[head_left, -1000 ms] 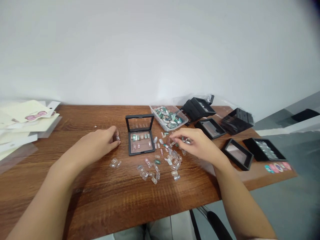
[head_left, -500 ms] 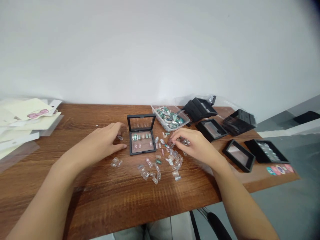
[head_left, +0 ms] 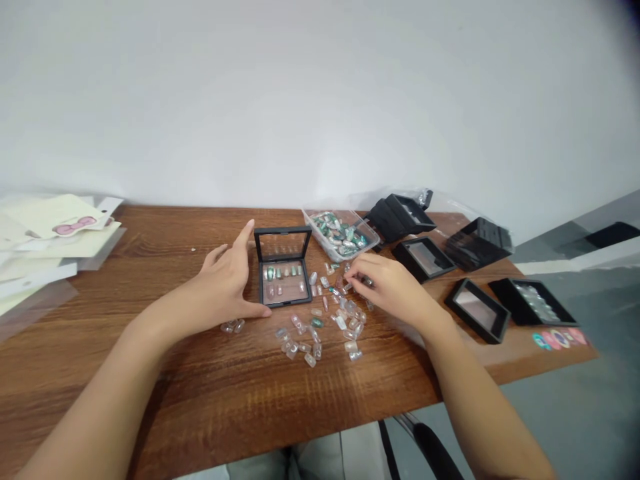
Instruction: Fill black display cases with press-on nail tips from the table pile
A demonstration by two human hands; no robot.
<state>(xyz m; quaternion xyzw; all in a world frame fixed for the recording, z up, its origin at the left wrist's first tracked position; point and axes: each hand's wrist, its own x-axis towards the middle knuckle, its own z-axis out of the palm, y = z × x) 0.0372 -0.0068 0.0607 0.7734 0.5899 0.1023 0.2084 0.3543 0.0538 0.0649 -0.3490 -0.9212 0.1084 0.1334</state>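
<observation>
The right grip (head_left: pixel 387 287) has its fingertips brought close together above loose, nail-shaped pieces of clear, shiny plastic (head_left: pixel 349 307); from my distance I cannot tell whether something is pinched there. The left grip (head_left: pixel 223 283) is spread wide and seems to hold nothing. Between both is the small square case of black plastic (head_left: pixel 290 293), with the left thumb at its near left corner and a finger beside its raised, glossy lid (head_left: pixel 283 245) (whether the skin really touches, I am not able to judge).

What could go wrong, I think: if I push the thumb too strongly, the light case may slide, and the short green and pink pieces (head_left: pixel 279 273) in its rows could shift. A smooth, curved piece may also slip from the right fingertips.

Farther out, a thin clear plastic tub (head_left: pixel 327 247) of green, pointed pieces (head_left: pixel 340 232) and stiff black rectangular boxes (head_left: pixel 470 323) stand on the brown wood-grain desk (head_left: pixel 225 393).
</observation>
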